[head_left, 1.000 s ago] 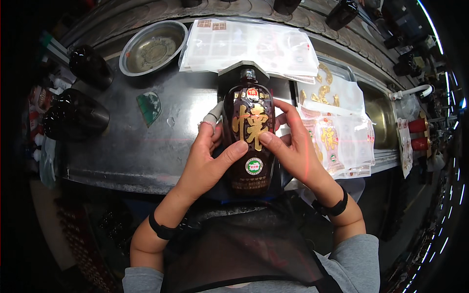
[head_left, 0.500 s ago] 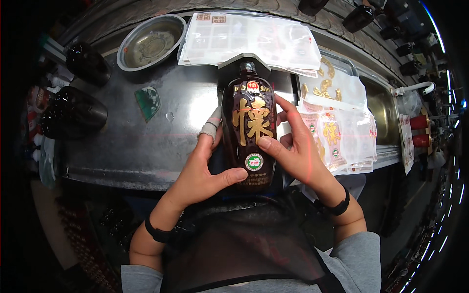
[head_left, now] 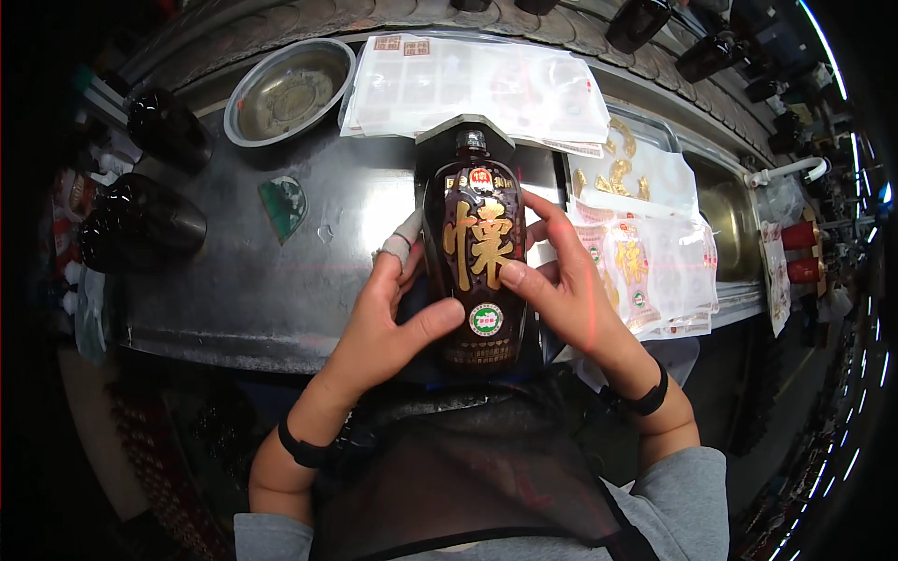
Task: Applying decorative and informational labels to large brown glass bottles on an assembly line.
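A glossy dark brown bottle [head_left: 482,290] lies back in front of me, neck pointing away. It bears a large gold character, a small red emblem near the shoulder and a round green-and-white emblem low on its front. My left hand [head_left: 379,323] holds its left side, with the thumb beside the round emblem and a whitish wrap on one finger. My right hand [head_left: 571,294] grips the right side, its thumb resting on the lower edge of the gold character. Behind the bottle's neck shows a dark grey angular support [head_left: 498,136]; the bottle hides most of it.
A metal basin [head_left: 245,131] and white printed sheets [head_left: 468,89] lie at the back of the metal table [head_left: 253,299]. A green shard-like piece [head_left: 283,208] is at left. Gold-patterned decal sheets [head_left: 645,271] lie at right, beside a sink [head_left: 731,210]. Dark bottles [head_left: 154,224] stand far left.
My left thumb has slid up the bottle from its lower edge to beside the round emblem. The right hand stays nearly in place. Dark bottles on the far slatted belt have shifted left.
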Motion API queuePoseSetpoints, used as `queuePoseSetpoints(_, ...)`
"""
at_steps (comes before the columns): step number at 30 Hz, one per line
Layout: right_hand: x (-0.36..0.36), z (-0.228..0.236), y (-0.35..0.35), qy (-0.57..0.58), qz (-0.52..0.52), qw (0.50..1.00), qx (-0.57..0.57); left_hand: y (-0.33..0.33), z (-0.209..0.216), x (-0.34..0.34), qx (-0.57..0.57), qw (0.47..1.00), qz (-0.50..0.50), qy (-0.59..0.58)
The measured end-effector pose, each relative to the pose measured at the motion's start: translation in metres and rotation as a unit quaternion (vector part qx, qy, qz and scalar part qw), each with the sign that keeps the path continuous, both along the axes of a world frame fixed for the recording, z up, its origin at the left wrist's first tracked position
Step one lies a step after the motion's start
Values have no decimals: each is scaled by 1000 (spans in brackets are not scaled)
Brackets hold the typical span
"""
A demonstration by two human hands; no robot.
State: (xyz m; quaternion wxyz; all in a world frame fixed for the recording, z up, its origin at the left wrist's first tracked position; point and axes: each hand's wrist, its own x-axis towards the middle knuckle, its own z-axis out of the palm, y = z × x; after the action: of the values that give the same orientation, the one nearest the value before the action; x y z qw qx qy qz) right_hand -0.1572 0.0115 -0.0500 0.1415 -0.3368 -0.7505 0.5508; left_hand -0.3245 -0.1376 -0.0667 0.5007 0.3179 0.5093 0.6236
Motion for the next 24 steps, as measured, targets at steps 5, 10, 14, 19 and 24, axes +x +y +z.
queuePoseSetpoints(5, -4, -11, 2, 35, -15, 999, -24, 17, 2, -1, -17, 999, 29, -6)
queuePoseSetpoints(10, -5, -9, 3, 40, -9, 999, -28, 19, 0, 4, -23, 998, 46, -21)
queuePoseSetpoints(14, -6, -9, 4, 33, -14, 999, -30, 22, 0, 3, -22, 998, 45, -36)
queuePoseSetpoints(19, -6, -6, 6, 36, -8, 999, -20, 20, -3, 3, -19, 999, 45, -14)
queuePoseSetpoints(24, -21, -6, 17, 53, -22, 997, -58, 32, 4, -6, -18, 998, 48, -45)
